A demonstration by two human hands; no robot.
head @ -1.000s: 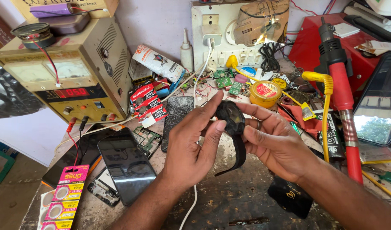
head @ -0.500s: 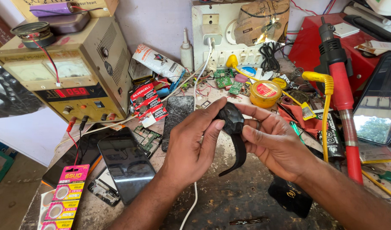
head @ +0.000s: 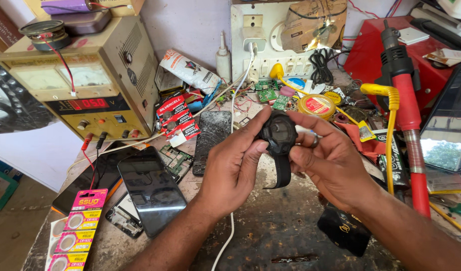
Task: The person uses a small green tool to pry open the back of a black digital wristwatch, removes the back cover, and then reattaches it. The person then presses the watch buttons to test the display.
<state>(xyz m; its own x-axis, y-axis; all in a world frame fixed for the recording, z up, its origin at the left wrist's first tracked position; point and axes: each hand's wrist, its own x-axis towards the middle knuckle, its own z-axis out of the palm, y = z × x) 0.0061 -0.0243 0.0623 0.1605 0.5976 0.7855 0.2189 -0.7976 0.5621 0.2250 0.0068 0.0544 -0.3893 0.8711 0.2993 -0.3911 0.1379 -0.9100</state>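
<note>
Watch [head: 277, 134] held face-up over bench | left hand [head: 235, 168] and right hand [head: 331, 160] fingers pinched its case | back unopened, strap hung down

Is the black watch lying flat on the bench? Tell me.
No, both the left hand and right hand hold the black watch above the bench.

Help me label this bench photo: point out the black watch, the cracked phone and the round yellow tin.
black watch [head: 277, 134], head view, on its round case.
cracked phone [head: 213, 135], head view, on the middle of its shattered glass.
round yellow tin [head: 316, 106], head view, on its red-labelled lid.
</note>
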